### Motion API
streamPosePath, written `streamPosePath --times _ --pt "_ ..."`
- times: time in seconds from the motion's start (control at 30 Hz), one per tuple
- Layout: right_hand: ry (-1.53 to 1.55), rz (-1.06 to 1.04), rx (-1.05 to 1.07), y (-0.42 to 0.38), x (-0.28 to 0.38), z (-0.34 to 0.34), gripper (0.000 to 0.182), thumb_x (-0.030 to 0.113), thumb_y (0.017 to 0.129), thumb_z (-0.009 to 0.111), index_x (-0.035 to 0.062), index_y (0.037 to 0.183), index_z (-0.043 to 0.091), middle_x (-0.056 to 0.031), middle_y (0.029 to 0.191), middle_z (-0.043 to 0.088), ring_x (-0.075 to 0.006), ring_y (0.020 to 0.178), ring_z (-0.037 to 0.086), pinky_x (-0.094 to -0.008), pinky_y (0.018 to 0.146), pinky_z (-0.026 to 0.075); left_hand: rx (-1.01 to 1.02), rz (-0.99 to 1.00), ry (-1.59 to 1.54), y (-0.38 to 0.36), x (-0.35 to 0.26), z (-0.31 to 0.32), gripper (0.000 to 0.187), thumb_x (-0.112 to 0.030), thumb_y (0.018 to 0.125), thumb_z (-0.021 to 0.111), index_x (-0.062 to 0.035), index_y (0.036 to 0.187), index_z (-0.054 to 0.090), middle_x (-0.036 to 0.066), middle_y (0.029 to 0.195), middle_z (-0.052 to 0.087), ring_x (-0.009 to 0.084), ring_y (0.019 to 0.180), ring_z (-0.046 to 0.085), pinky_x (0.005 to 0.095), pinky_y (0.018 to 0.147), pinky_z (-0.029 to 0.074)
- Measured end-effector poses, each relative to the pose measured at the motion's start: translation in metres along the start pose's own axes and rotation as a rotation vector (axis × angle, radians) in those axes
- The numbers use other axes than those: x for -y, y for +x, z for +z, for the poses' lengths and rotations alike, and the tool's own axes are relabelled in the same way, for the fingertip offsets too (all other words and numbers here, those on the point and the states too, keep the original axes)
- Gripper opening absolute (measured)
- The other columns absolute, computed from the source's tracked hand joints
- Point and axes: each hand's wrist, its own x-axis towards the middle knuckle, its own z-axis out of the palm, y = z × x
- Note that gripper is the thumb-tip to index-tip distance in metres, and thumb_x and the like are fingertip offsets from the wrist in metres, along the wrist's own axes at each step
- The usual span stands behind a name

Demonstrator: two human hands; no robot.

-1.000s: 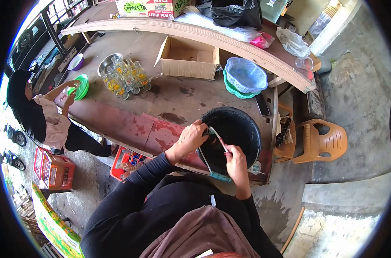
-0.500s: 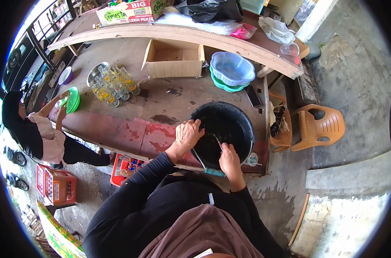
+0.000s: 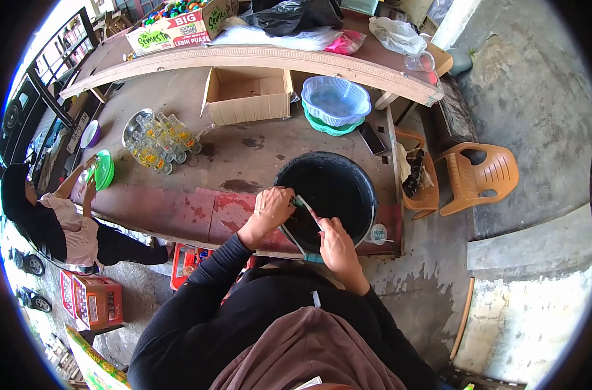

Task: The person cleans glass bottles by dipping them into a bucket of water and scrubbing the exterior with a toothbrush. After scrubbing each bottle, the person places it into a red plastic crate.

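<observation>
A black bucket (image 3: 332,168) with a wire handle and teal grip stands at the table's front edge, with dark contents. Over its left rim my left hand (image 3: 270,211) is closed, and a small greenish thing shows at its fingertips, too small to name. My right hand (image 3: 338,247), above the bucket's near side, grips a slim tool (image 3: 308,208) with a pale end and a reddish shaft. That pale end reaches the fingertips of my left hand. Whether it is a brush or a blade I cannot make out.
Several glass bottles (image 3: 166,143) lie on the table by a metal bowl (image 3: 138,121). Behind are a cardboard box (image 3: 247,110), a blue basin (image 3: 337,101) and a phone (image 3: 372,138). At left another person (image 3: 65,218) handles a green basin (image 3: 105,170). Brown chairs (image 3: 481,175) stand right.
The slim tool has risen out of the bucket's inside and now points up at my left fingertips. Both hands have come closer together, and the view has shifted slightly.
</observation>
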Motion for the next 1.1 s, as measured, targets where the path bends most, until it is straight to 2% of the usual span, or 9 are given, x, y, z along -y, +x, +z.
streamPosePath --times 0.03,0.1,0.3,0.37,0.53,0.7,0.93,1.0,1.1 --pt "-0.033 0.011 0.022 -0.001 -0.006 0.004 0.018 0.005 0.092 0.050 0.0014 0.109 0.054 -0.0227 0.102 0.056 -0.0445 0.082 0.065 -0.0524 0.071 0.053 0.079 -0.031 -0.012 -0.001 -0.001 -0.002 0.031 -0.023 0.073 0.080 -0.0048 0.096 0.068 0.014 0.093 0.068 0.0346 0.091 0.067 0.0436 0.078 0.054" --pt "-0.152 0.098 0.071 0.001 -0.022 0.002 0.017 0.005 0.091 0.051 0.0005 0.107 0.055 -0.0220 0.102 0.058 -0.0438 0.082 0.066 -0.0510 0.072 0.054 0.047 0.013 -0.063 0.003 0.001 0.009 0.031 -0.022 0.074 0.079 -0.0046 0.096 0.067 0.014 0.094 0.067 0.0350 0.091 0.067 0.0438 0.078 0.053" --pt "-0.116 0.153 -0.164 0.002 -0.024 -0.026 0.020 0.005 0.094 0.055 0.0037 0.114 0.054 -0.0184 0.106 0.057 -0.0403 0.091 0.064 -0.0492 0.073 0.053 0.020 0.103 -0.233 0.046 0.009 0.038 0.037 -0.016 0.071 0.080 -0.0045 0.102 0.063 0.015 0.094 0.065 0.0367 0.091 0.065 0.0443 0.079 0.052" --pt "-0.029 0.242 -0.240 0.002 -0.034 -0.022 0.023 0.004 0.094 0.057 0.0046 0.116 0.056 -0.0193 0.106 0.059 -0.0415 0.098 0.061 -0.0478 0.080 0.049 0.028 0.123 -0.252 0.063 0.014 0.045 0.039 -0.015 0.069 0.081 -0.0056 0.102 0.062 0.015 0.094 0.064 0.0369 0.091 0.065 0.0448 0.079 0.052" --pt "-0.062 0.251 -0.250 0.000 -0.038 -0.018 0.023 0.007 0.095 0.058 0.0065 0.117 0.058 -0.0167 0.108 0.061 -0.0389 0.097 0.063 -0.0469 0.078 0.050 0.091 0.136 -0.081 0.081 0.022 0.059 0.037 -0.018 0.070 0.082 -0.0061 0.100 0.063 0.017 0.093 0.064 0.0371 0.093 0.064 0.0457 0.080 0.052" --pt "-0.119 0.222 -0.239 0.001 -0.040 -0.014 0.024 0.008 0.094 0.058 0.0083 0.118 0.059 -0.0132 0.108 0.061 -0.0356 0.095 0.064 -0.0457 0.075 0.051 0.072 0.183 -0.028 0.081 0.037 0.081 0.021 -0.015 0.077 0.075 -0.0061 0.096 0.070 0.020 0.096 0.067 0.0378 0.095 0.066 0.0443 0.083 0.054" --pt "-0.116 0.172 -0.233 0.003 -0.044 -0.009 0.025 0.008 0.094 0.058 0.0087 0.118 0.059 -0.0118 0.107 0.061 -0.0338 0.095 0.064 -0.0450 0.074 0.051 0.264 0.226 -0.079 0.070 0.031 0.049 0.028 -0.014 0.072 0.078 -0.0103 0.100 0.075 0.018 0.099 0.068 0.0351 0.100 0.065 0.0430 0.087 0.053" --pt "-0.167 0.088 -0.262 0.002 -0.045 -0.007 0.024 0.010 0.094 0.058 0.0071 0.118 0.058 -0.0133 0.103 0.059 -0.0353 0.085 0.065 -0.0456 0.069 0.053 0.363 0.135 0.017 0.061 0.025 0.044 0.022 -0.013 0.071 0.079 -0.0090 0.092 0.075 0.016 0.097 0.071 0.0325 0.098 0.067 0.0428 0.087 0.054" --pt "-0.239 0.126 -0.190 0.004 -0.043 -0.007 0.024 0.010 0.093 0.058 0.0072 0.117 0.058 -0.0132 0.103 0.059 -0.0352 0.086 0.065 -0.0458 0.070 0.054 0.303 0.170 -0.075 0.055 0.029 0.042 0.026 -0.014 0.070 0.079 -0.0074 0.095 0.074 0.017 0.098 0.070 0.0342 0.099 0.067 0.0427 0.087 0.054"
